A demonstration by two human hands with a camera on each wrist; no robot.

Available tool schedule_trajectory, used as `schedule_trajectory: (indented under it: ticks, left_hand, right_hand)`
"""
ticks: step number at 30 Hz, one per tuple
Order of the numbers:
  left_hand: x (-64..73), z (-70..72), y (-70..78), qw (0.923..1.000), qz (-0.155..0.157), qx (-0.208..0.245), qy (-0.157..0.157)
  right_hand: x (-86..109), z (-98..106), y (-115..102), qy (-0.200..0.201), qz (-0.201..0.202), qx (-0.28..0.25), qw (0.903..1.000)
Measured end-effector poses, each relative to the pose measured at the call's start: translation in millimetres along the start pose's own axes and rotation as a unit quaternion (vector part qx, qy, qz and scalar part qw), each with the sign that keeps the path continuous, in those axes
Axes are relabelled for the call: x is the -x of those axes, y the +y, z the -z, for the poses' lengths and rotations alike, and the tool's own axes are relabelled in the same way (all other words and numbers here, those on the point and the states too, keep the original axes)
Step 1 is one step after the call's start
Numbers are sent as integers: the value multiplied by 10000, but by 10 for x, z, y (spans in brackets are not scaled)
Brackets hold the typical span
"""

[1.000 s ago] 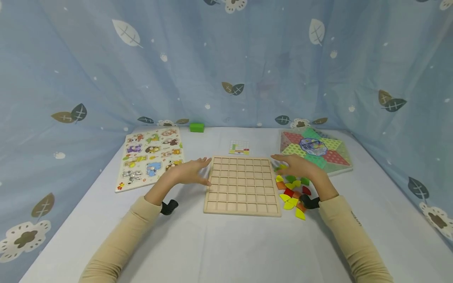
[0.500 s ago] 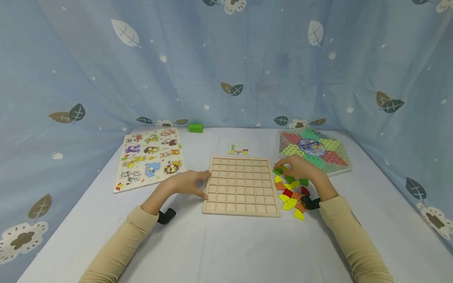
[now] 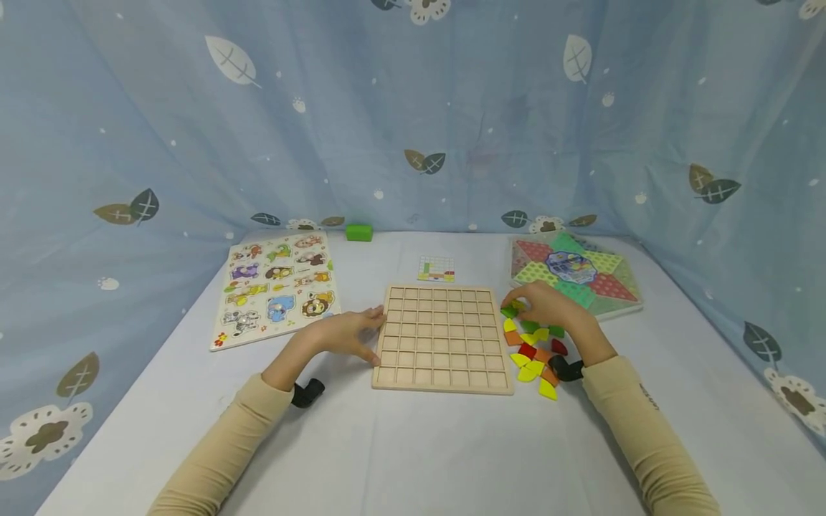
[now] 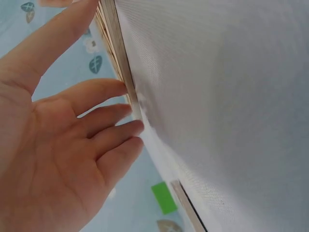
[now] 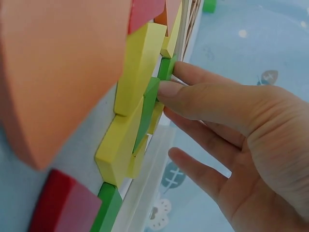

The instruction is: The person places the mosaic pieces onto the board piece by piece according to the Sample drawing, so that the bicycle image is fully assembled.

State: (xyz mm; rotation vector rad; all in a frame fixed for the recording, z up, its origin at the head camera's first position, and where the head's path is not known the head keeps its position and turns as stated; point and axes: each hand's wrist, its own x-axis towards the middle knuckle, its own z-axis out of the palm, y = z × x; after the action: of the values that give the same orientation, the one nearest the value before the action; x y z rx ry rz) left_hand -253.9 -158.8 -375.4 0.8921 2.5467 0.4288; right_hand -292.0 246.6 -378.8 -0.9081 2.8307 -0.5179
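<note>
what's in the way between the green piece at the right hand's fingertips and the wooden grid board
Nothing visible: the green piece lies close beside the right edge of the wooden grid board, with the right hand at it. A small lift over that edge would probably do. The left hand is at the opposite edge.

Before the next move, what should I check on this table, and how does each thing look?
1. Wooden grid board lying flat: ok.
2. Left grip at the board's left edge: ok.
3. Right grip at a green piece: ok.
4. Firm pinch on that piece: cannot tell.
5. Small pattern card uncovered: ok.
6. Loose coloured pieces sorted by colour: not ok; colours lie mixed.
</note>
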Motion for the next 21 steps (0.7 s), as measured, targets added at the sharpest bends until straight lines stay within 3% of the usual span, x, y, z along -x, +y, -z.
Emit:
schedule_trajectory:
  ticks: [12, 21]
  left_hand:
    - [8, 24, 20, 10000, 17, -30, 26]
    - [25, 12, 29, 10000, 64, 25, 23]
  right_hand:
    - [-12, 8, 22, 84, 103, -190, 9997]
    - [-14, 41, 15, 88, -203, -248, 9994]
